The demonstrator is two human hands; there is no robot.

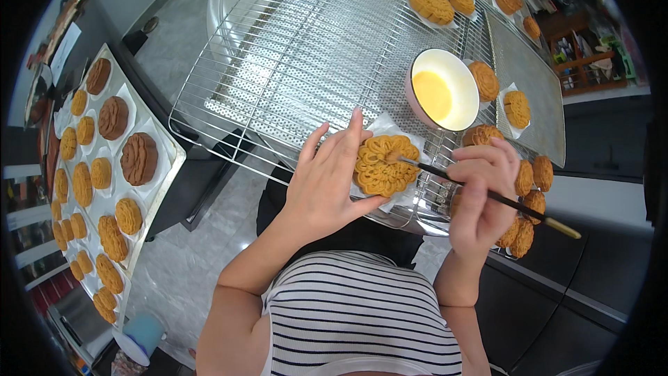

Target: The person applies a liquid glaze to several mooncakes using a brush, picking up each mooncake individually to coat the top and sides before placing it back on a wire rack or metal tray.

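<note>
A golden mooncake (387, 168) with a flower pattern lies on white paper (384, 124) at the rack's near edge. My left hand (321, 177) rests beside it, fingers stretched out and apart. The thumb and forefinger border the cake's left and near sides. Between the fingers of my right hand (486, 191) is a thin dark brush (518, 207), its tip touching the top of the mooncake. Just beyond, a white bowl (460, 88) holds yellow liquid that looks like egg wash.
The wire rack (243, 99) sits over a perforated metal tray (327, 35). More baked mooncakes (431, 5) are grouped at the far right, and others (534, 203) lie beside my right hand. To the left, a tray (161, 184) carries several golden and brown mooncakes on paper.
</note>
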